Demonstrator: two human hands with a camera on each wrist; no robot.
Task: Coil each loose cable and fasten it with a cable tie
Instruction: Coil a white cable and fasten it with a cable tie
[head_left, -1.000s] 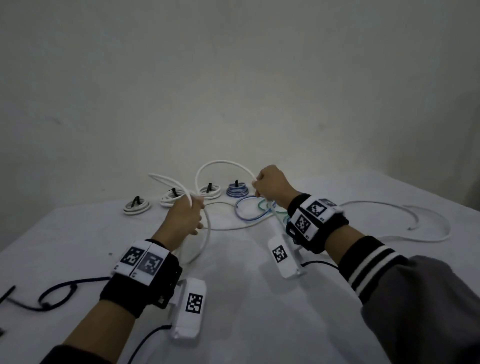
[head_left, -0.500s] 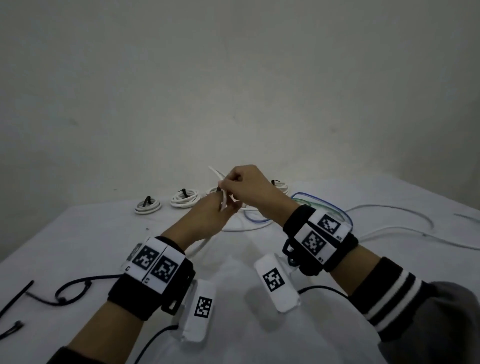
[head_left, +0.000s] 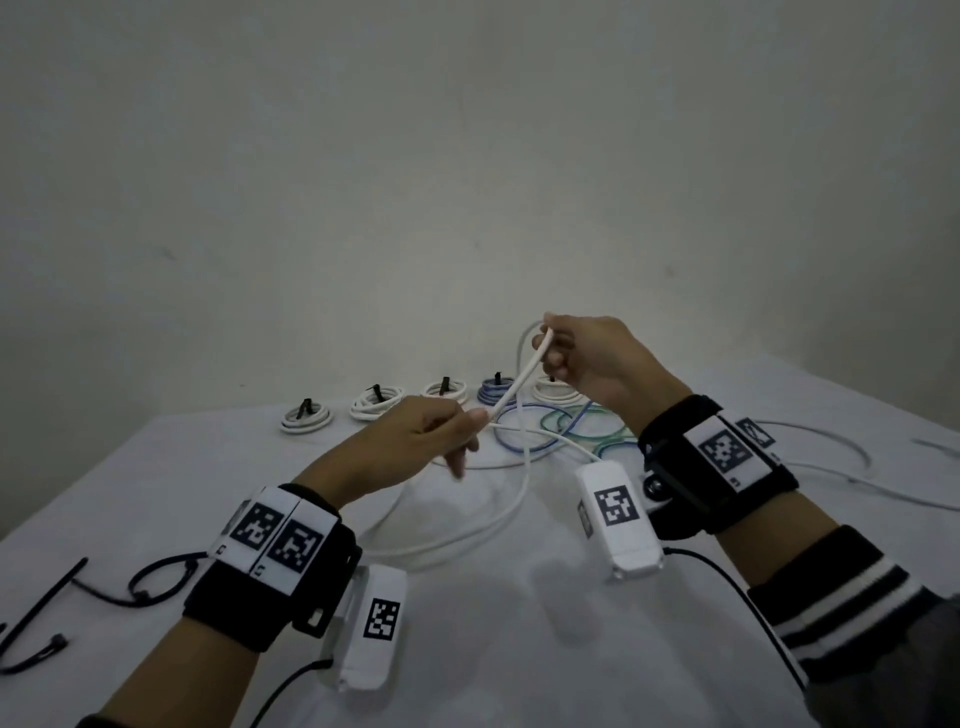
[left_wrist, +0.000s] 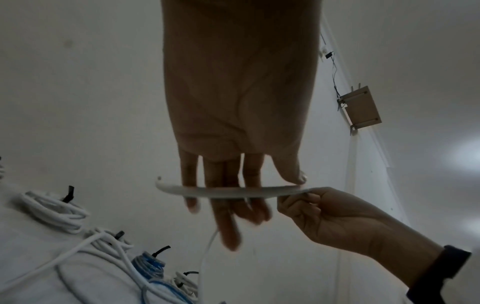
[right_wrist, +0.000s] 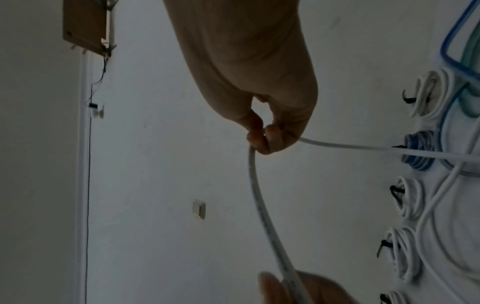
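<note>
While the right hand (head_left: 597, 364) pinches the white cable (head_left: 511, 389) high, the left hand (head_left: 415, 441) pinches its lower end. Short held span slants up-right between them above the table (head_left: 156, 467); slack hangs below. Next loop probably goes toward the left fingers.

A plain pale wall (head_left: 467, 182) rises behind my white-covered table (head_left: 519, 649). On it I see a light switch (right_wrist: 199, 209), a small wooden box (left_wrist: 361, 107) with a thin black wire (right_wrist: 89, 164) hanging below. Light is dim.
</note>
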